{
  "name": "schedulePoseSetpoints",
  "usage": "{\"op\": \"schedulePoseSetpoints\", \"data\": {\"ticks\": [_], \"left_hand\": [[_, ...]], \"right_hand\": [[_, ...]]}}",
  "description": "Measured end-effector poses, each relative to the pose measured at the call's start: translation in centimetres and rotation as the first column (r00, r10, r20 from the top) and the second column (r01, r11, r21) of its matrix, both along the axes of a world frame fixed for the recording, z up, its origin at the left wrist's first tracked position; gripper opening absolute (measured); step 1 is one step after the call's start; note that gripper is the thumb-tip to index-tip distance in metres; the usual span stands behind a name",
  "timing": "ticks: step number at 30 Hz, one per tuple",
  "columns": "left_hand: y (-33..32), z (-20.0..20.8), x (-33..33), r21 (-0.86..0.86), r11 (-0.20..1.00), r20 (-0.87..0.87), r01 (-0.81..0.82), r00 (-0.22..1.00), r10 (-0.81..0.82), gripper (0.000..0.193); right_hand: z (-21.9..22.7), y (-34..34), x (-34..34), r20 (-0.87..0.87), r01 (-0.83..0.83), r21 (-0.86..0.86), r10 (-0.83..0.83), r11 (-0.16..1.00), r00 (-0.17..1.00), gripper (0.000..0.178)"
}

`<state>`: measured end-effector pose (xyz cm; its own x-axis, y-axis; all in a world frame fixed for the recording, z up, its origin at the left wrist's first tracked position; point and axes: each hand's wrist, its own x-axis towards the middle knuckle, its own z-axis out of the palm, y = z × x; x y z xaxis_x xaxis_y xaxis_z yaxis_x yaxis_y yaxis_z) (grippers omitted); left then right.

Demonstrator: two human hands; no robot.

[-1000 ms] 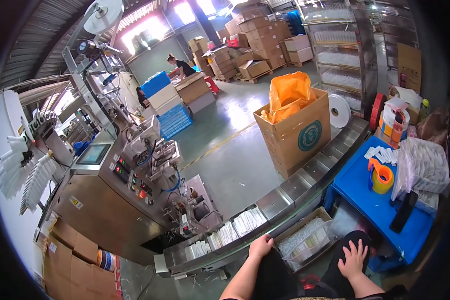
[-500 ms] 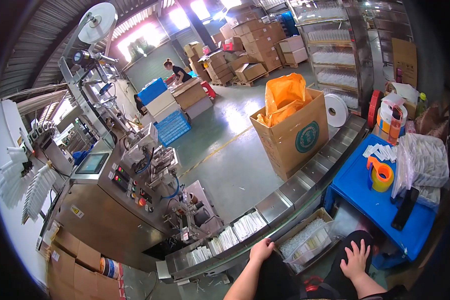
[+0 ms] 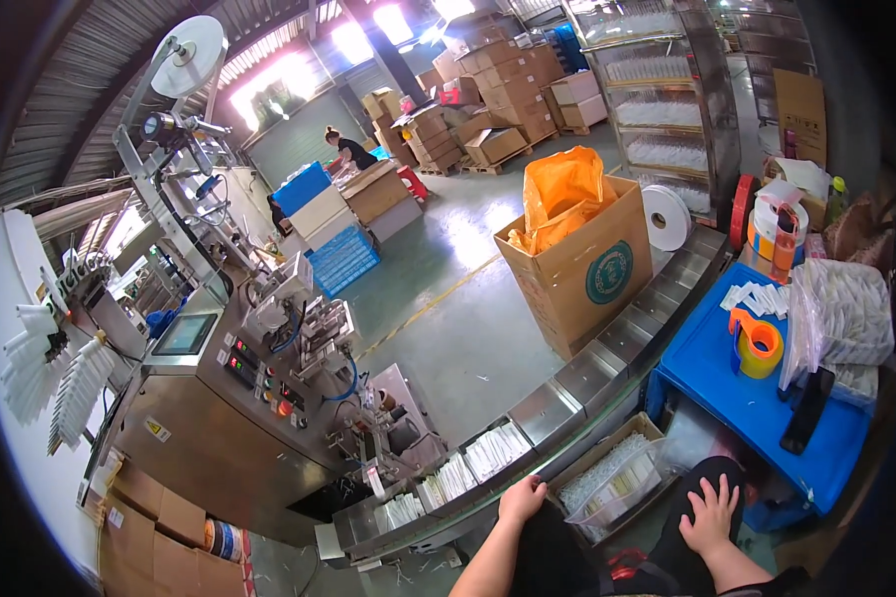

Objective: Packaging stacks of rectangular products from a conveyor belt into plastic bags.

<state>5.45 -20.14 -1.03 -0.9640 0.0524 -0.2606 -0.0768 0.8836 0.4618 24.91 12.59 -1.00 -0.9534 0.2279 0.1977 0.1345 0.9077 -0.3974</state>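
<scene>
My left hand (image 3: 521, 500) rests at my knee beside the near edge of a curved metal conveyor (image 3: 541, 411). Its fingers are curled in, and no object shows in them. My right hand (image 3: 709, 519) lies on my other thigh with the fingers spread and holds nothing. Slim white packets (image 3: 494, 451) fill several conveyor compartments ahead of my left hand. Between my knees and the conveyor stands a carton with a clear plastic bin (image 3: 617, 486) of small pale pieces in it.
On the right, a blue table (image 3: 712, 348) bears a tape dispenser (image 3: 760, 350), a black phone (image 3: 806, 410) and a bag of white packets (image 3: 841, 318). A carton with an orange liner (image 3: 577, 269) stands beyond the conveyor. At left is a packing machine (image 3: 224, 418). A person (image 3: 348, 154) works far back.
Both my hands keep their places. A small part of the machine above the conveyor's left end has shifted down slightly. The far person's posture has changed a little.
</scene>
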Motion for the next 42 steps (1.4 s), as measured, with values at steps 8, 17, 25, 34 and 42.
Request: {"op": "schedulePoseSetpoints", "data": {"ticks": [8,17,25,34,42], "left_hand": [[0.0,-0.3,-0.1,-0.006,1.000,-0.005,0.006,1.000,-0.006,0.040],[-0.1,-0.7,-0.3,-0.018,1.000,0.008,0.005,1.000,-0.005,0.039],[-0.2,-0.7,-0.4,-0.028,1.000,0.060,0.001,0.998,0.000,0.041],[-0.1,0.1,-0.4,-0.045,0.999,0.070,0.014,0.998,-0.011,0.041],[-0.1,-0.1,-0.3,-0.031,1.000,0.025,0.002,1.000,-0.001,0.039]], "right_hand": [[0.0,0.1,0.1,-0.012,-0.002,-0.001,0.002,1.000,1.000,0.042],[-0.2,0.2,0.0,-0.033,-0.016,0.029,0.017,0.999,0.999,0.042],[-0.2,0.2,-0.2,-0.017,-0.021,0.032,0.022,0.999,1.000,0.041],[0.1,0.1,-0.2,-0.005,-0.026,0.052,0.026,0.998,1.000,0.043],[0.0,0.1,-0.3,0.017,-0.021,0.034,0.021,0.999,1.000,0.046]]}}
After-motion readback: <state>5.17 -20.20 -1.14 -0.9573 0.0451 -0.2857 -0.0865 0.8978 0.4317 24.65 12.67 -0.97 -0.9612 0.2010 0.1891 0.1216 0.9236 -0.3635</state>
